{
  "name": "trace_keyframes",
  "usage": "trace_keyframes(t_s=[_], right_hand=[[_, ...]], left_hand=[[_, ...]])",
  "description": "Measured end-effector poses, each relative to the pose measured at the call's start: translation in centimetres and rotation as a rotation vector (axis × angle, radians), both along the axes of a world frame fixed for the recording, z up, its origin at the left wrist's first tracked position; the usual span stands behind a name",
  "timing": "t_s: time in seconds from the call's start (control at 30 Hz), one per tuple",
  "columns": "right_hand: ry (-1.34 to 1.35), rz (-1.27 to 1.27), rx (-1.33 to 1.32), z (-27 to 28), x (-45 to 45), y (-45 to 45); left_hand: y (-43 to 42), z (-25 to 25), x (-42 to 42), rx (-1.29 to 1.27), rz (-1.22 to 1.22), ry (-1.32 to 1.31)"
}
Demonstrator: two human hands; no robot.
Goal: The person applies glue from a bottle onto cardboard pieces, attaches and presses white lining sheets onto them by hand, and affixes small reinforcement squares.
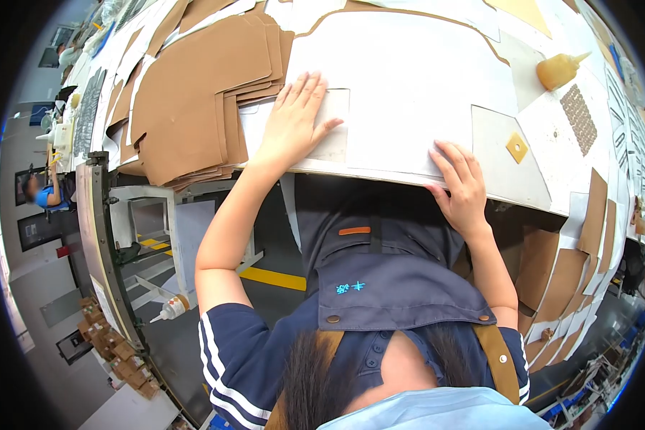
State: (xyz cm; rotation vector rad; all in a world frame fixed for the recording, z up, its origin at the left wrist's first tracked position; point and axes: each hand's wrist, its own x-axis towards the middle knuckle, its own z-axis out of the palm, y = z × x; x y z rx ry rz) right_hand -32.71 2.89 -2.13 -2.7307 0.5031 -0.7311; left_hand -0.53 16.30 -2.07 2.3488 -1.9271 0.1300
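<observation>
A large white cut panel with a brown edge along its far side lies flat on the table in front of me. My left hand rests palm down at its left side, fingers extended and thumb apart, beside a grey board. At the panel's near right corner is my right hand, fingers slightly bent over the surface and thumb by the table edge. Nothing shows gripped in either hand. Left of my left hand, brown leather-like pieces are stacked in overlapping layers.
A yellow squeeze bottle lies at the right, near a yellow square piece with a hole and a perforated brown strip. More brown pieces hang at lower right. A white-tipped bottle is below left. Another person is far left.
</observation>
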Motion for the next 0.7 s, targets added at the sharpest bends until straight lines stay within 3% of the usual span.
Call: trace_keyframes(t_s=[0.27, 0.37, 0.47, 0.57, 0.67, 0.7], right_hand=[[-0.016, -0.029, -0.031, -0.3, 0.2, 0.4], [-0.022, -0.042, -0.044, -0.5, 0.3, 0.4], [-0.019, -0.042, -0.054, -0.5, 0.1, 0.4], [-0.033, -0.041, -0.078, -0.6, 0.1, 0.4], [-0.042, -0.062, -0.089, -0.9, 0.3, 0.5], [-0.043, -0.065, -0.09, -1.0, 0.3, 0.5]], left_hand=[[-0.7, 1.6, -1.2, 0.154, 0.218, -0.246], [-2.2, 0.2, -1.9, -0.061, -0.082, -0.002], [-2.3, 0.3, -2.3, 0.087, -0.027, 0.031], [-1.8, -1.7, -1.1, -0.225, 0.075, 0.17], [-1.2, -0.2, -1.1, 0.115, 0.095, 0.027], [-1.2, -0.6, -1.0, 0.042, 0.113, 0.015]])
